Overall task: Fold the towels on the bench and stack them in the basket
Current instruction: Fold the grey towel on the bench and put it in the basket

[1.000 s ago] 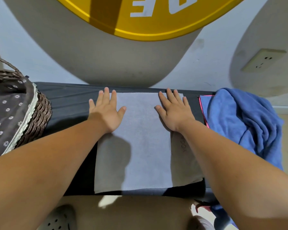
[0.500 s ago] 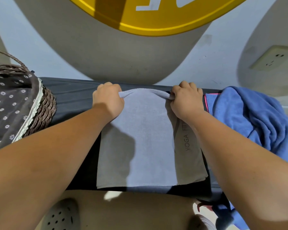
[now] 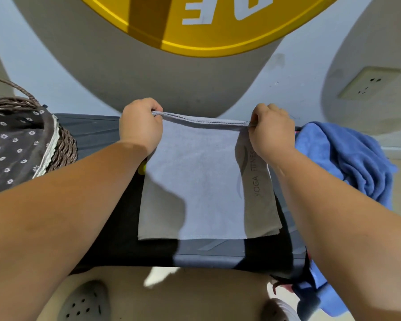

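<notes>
Pinching the far edge of the grey towel [image 3: 195, 177] with both hands, I hold that edge lifted just off the tabletop [image 3: 95, 133], stretched in a straight line between them. My left hand [image 3: 140, 126] has its fingers [image 3: 148, 105] curled round the far left corner. My right hand [image 3: 270, 132] has its fingers [image 3: 271, 108] curled round the far right corner.

The rest of the grey towel lies flat on the dark tabletop, its near edge short of the front rim. It is doubled: a lower layer shows along the right side, printed with "YOGA", part of a second word and a curved mark.

The wicker basket [image 3: 64, 149] stands at the left end of the tabletop, apart from the grey towel, lined with a dark cloth [image 3: 12, 144] dotted with white flowers. A blue towel [image 3: 347, 154] lies crumpled at the right end, just beside my right hand, and hangs over that end.
</notes>
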